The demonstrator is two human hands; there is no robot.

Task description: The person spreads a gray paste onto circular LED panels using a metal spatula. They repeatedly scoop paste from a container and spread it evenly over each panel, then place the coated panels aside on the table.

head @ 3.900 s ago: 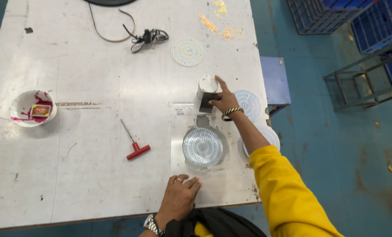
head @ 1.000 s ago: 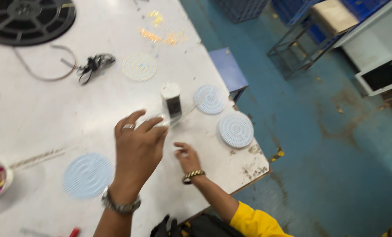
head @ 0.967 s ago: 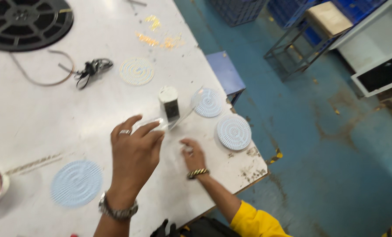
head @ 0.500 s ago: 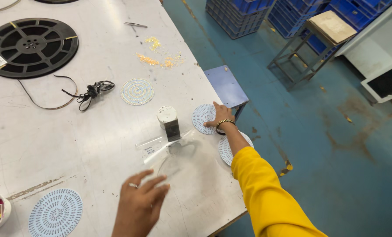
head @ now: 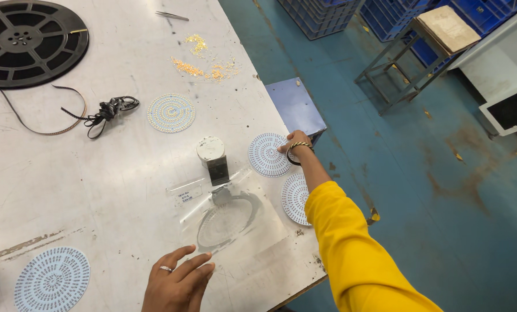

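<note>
As we look down (head view): we see a white metal table [head: 96, 190] with round boards scattered on it and blue floor off to the right.
Right hand: our right hand [head: 293, 143] is stretched out in a yellow sleeve, fingers curled at the far right rim of a round LED circuit board [head: 267, 155]. It touches the rim, but we cannot tell whether the fingers have pinched it or only rest there.
Left hand: our left hand [head: 177, 280] lies flat near the front edge, fingers straight and side by side, gripping nothing. The fingertips sit just at the near edge of a clear plastic bag [head: 235, 216].
Hands together or apart: well apart, with the bag between them.
Where the board is: near the table's right edge, just right of a small white-capped cylinder [head: 211, 151], with a second round board [head: 295, 199] near it (partly under the sleeve).
Step in hand: we judge this to be the taking hold of the board at its rim, not yet a lift.
What the next move calls for: a firm pinch on the bare edge, clear of the components, and a level lift.
Which way it points: flat, dotted component face up. Being a disc, it has no long axis.
Further off: a black reel [head: 30, 40], far left.
</note>
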